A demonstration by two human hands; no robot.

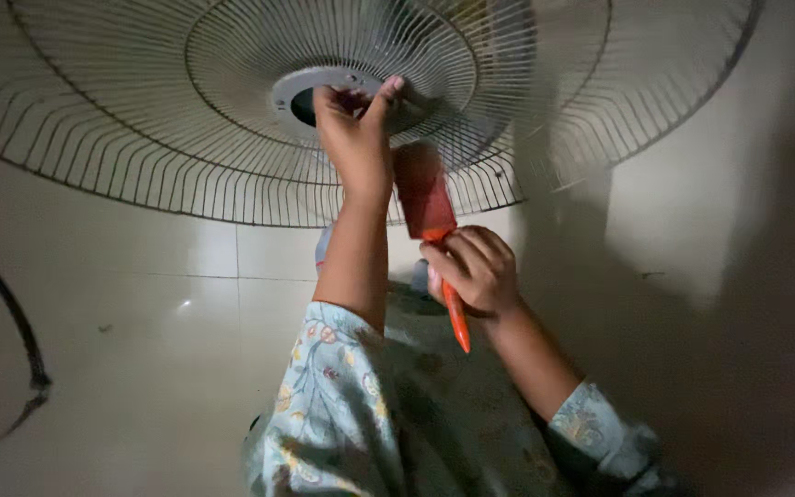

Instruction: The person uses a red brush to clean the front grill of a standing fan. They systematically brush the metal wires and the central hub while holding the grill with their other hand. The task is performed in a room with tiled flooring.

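A round wire fan guard [140,138] fills the top of the head view, tilted over the tiled floor. My left hand [353,129] grips its grey centre ring [301,87] around the hole, fingers curled over the rim. My right hand [473,269] is closed on the orange handle of a red brush [423,193]. The brush head lies against the wires just right of my left wrist. Both arms wear floral sleeves.
Pale glossy floor tiles [140,313] lie under the guard. A dark cable [20,331] curves along the left edge. Deep shadow covers the right side of the view. My floral clothing fills the bottom centre.
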